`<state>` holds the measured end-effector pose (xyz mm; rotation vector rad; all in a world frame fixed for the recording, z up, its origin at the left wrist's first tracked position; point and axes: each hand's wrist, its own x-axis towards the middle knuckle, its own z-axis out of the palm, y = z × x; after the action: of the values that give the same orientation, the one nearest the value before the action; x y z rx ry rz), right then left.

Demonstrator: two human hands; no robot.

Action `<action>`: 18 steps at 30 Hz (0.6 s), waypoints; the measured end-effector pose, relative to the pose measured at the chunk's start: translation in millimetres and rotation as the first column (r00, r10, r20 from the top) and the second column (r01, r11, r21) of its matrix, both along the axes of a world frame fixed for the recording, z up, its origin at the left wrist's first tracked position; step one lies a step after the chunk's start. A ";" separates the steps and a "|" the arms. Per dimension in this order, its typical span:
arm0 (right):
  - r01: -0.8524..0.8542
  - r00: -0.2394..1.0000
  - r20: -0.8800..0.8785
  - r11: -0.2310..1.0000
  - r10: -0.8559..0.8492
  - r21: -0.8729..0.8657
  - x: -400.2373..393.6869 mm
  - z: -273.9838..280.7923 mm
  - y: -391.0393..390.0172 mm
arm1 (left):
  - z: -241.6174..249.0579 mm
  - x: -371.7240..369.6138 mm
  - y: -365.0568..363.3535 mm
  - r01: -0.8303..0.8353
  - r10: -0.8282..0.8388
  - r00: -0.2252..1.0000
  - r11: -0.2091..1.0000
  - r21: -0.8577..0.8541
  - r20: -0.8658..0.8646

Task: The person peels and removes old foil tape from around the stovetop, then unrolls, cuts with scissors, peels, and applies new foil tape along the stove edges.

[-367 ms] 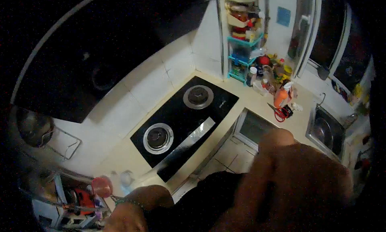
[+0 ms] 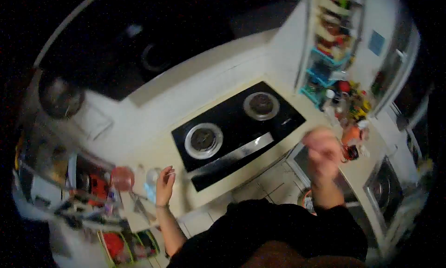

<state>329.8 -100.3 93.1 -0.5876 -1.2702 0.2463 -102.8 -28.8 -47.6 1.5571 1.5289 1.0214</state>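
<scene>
My left hand (image 2: 165,187) is over the counter, left of the gas stove (image 2: 232,138). Its thumb and fingers are drawn together, with a small pale bit at the tips that I cannot make out. Close behind it stand a clear cup (image 2: 153,176) and something light blue (image 2: 150,192). Above the counter's right front edge is my right hand (image 2: 323,152), smeared by motion, its fingers seemingly curled. Just right of it lie red-handled scissors (image 2: 349,153), partly covered and blurred, by an orange spray bottle (image 2: 353,134).
A red strainer or bowl (image 2: 122,178) is at the left end. Bottles and jars (image 2: 344,98) crowd the back right corner beside a turquoise rack (image 2: 318,77). A sink (image 2: 383,189) sits at right. The dark range hood (image 2: 186,31) overhangs the stove.
My view has shifted, so the stove sits further right. Both hands have moved away from close to the camera, out over the counter, and my left hand's fingers now show.
</scene>
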 end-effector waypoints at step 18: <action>0.549 0.248 0.939 0.764 0.239 -0.340 -28.2 -312.0 180.2 | -162.9 -116.9 39.8 0.055 0.167 0.611 0.966 0.252 -0.774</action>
<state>301.6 79.9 -218.9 -1.6750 -2.3730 0.0799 -219.7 11.0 -210.5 2.3619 2.0925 0.5525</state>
